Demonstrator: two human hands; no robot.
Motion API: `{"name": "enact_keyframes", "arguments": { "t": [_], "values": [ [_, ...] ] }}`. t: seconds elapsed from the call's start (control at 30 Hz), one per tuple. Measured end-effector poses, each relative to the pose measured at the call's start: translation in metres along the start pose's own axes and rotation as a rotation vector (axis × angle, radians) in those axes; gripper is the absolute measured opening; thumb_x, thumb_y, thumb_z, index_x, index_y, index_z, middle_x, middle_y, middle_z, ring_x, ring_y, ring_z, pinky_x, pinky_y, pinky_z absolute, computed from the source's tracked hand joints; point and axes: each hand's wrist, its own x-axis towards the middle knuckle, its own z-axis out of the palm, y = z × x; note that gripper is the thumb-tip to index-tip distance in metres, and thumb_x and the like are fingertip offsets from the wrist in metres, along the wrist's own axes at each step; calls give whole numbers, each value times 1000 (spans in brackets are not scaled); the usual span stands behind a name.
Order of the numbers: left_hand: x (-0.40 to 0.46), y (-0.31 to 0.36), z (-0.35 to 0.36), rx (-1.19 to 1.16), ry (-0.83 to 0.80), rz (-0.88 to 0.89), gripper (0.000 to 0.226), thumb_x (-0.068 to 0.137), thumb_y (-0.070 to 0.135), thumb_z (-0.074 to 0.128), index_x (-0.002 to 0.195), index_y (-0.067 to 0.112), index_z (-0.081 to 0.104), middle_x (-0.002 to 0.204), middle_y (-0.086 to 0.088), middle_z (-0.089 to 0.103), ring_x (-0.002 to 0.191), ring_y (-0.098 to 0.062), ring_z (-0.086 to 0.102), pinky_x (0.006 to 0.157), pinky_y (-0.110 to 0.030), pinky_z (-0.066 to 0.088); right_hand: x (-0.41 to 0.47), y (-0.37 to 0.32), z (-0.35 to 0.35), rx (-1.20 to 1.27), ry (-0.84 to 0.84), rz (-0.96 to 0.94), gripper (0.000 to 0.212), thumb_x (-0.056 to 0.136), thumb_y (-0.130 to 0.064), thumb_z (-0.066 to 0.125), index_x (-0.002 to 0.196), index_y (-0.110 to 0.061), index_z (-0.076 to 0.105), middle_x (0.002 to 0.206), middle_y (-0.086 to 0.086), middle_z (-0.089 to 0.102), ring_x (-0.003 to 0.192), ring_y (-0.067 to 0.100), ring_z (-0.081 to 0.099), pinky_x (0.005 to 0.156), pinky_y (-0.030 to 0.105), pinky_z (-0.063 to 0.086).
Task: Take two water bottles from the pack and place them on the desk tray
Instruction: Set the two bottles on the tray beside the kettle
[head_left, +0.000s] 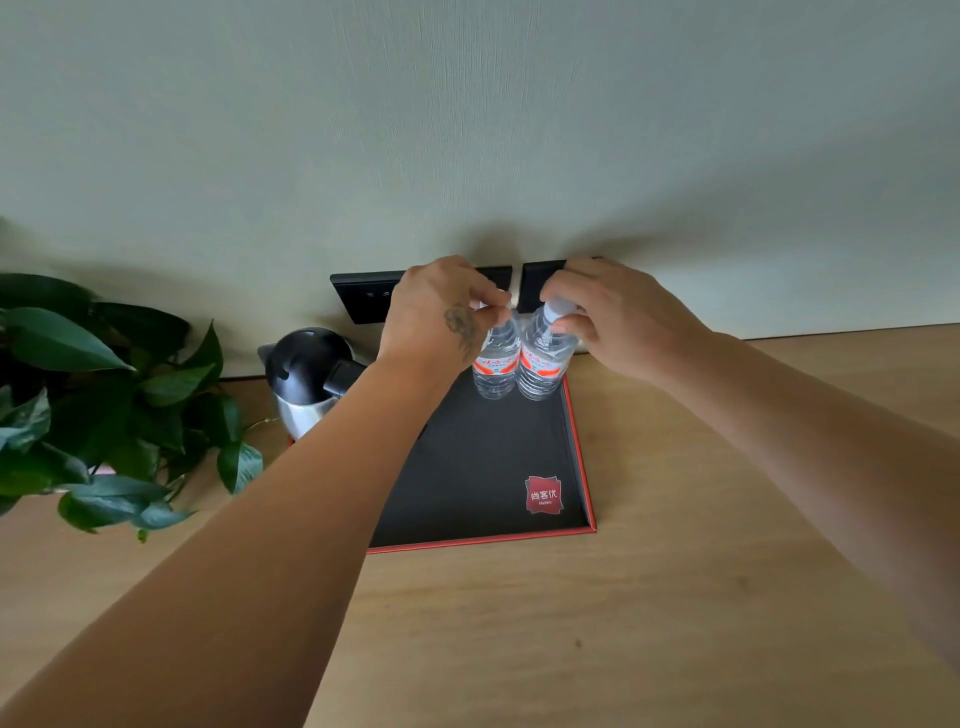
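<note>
Two clear water bottles with red labels stand upright, side by side, at the far right corner of a black tray with a red rim (582, 457). My left hand (441, 312) pinches the neck of the left bottle (497, 366). The white cap and neck of the right bottle (543, 366) are gripped by my right hand (618, 317). Both bottle bases appear to rest on the tray floor. A red logo sticker (544, 494) sits on the tray near its front right. The pack is out of view.
A black and steel electric kettle (306, 379) stands at the tray's left, under my left forearm. A leafy green plant (98, 405) fills the left. Black wall sockets (363, 299) sit behind the hands. The tray lies on a wooden desk (675, 597).
</note>
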Motion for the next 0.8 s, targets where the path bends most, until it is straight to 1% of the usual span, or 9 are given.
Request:
{"name": "enact_keyframes", "arguments": {
  "t": [0.1,0.17,0.33,0.43,0.63,0.8],
  "values": [
    [-2,2,4,22,-7,28,11,93,17,90,103,14,92,113,0,85,100,-23,82,101,-40,64,0,5,-4,26,-3,-13,22,94,-4,74,116,-8,71,105,11,66,96,36,65,75,47,55],
    [-3,6,6,40,-9,39,11,94,18,89,104,15,92,115,-1,85,102,-24,82,100,-40,64,0,7,-5,46,-11,-14,25,94,-2,74,118,-9,72,107,11,67,97,36,65,77,48,55],
    [-1,11,9,76,-5,21,9,94,19,88,103,17,92,114,-1,85,101,-26,81,99,-41,63,-1,11,-5,75,-34,-34,30,95,3,72,122,-10,74,115,11,69,98,37,68,79,44,54],
    [-3,13,8,98,-5,7,9,94,21,88,103,19,91,115,1,85,103,-25,81,100,-40,63,-1,11,-6,92,-42,-27,32,95,3,71,123,-11,74,119,10,69,101,37,68,81,45,55],
    [-8,15,9,98,14,-3,7,94,22,88,100,19,91,114,1,84,102,-24,80,99,-39,62,-5,11,-9,88,-25,-81,29,96,8,67,119,-7,75,117,12,71,101,38,69,80,48,56],
    [-13,16,13,114,25,41,9,94,19,88,102,16,91,115,-4,83,99,-29,81,96,-41,62,-4,13,-13,29,-20,-101,28,99,4,63,123,-5,74,118,15,71,102,42,69,81,51,56]
  ]
}}
